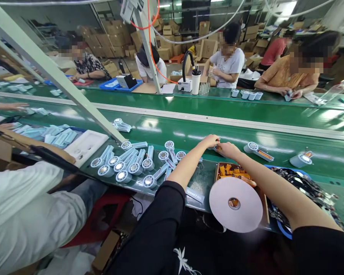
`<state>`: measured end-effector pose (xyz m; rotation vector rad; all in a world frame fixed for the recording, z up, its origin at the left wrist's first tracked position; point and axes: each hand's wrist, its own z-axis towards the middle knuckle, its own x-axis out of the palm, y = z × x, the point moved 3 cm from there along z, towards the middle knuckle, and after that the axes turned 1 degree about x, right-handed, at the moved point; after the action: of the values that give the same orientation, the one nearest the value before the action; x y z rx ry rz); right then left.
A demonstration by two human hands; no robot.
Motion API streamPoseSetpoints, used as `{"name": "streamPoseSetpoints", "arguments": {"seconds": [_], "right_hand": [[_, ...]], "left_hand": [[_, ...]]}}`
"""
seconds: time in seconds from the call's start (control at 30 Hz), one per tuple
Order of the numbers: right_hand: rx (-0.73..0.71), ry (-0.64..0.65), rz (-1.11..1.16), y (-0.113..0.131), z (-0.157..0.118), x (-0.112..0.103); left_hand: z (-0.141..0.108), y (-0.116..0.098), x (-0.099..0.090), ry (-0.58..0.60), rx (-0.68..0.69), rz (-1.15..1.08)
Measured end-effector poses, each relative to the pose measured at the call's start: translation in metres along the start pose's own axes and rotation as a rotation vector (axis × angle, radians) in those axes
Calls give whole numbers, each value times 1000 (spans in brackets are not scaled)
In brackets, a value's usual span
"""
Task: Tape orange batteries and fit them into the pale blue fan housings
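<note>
My left hand [211, 141] and my right hand [228, 149] meet at the near edge of the green belt, fingers closed. Beneath them shows a sliver of pale blue and orange, apparently a handheld fan [218, 148], mostly hidden by my fingers. What the left fingertips pinch is too small to make out. Close to my right forearm, a box holds orange battery cells [229, 170], with a large white roll [220, 204] leaning over its front. To the right on the belt lie an opened fan with an orange cell [259, 151] and another fan [301, 159].
Several light blue fans [136, 168] crowd the table left of my arms. A blue basin of dark wired parts [306, 194] sits at right. A slanted metal post [74, 88] crosses the left side. A co-worker's sleeve [25, 191] is close at left; others sit across the belt [189, 105].
</note>
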<state>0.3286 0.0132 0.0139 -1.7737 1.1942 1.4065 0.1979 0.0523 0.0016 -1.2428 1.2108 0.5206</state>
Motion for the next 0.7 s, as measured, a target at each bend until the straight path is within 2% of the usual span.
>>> {"name": "streamPoseSetpoints", "arguments": {"seconds": [0.13,0.23,0.3,0.37,0.4,0.47,0.53,0.6,0.7], "right_hand": [[19,65,-13,12,6,-18],[26,37,44,10,-11,-40],[37,-53,97,-1,-43,-51],[29,-220,199,-18,-95,-53],[15,-329,286,-27,-127,-49],[-18,-558,526,-42,-200,-30],[9,-641,724,-51,-267,4],[90,-644,910,-52,-317,46],[254,-638,1152,-37,-356,104]], "left_hand": [[-11,-14,-5,-65,-19,11],[-27,-31,-18,-168,-5,19],[-48,-46,-26,-257,44,17],[-81,-61,-29,-313,128,-1],[-102,-69,-27,-302,206,-14],[-154,-86,-13,-193,444,-18],[-211,-101,10,-13,781,64],[-252,-106,33,30,815,198],[-276,-109,56,22,709,331]]}}
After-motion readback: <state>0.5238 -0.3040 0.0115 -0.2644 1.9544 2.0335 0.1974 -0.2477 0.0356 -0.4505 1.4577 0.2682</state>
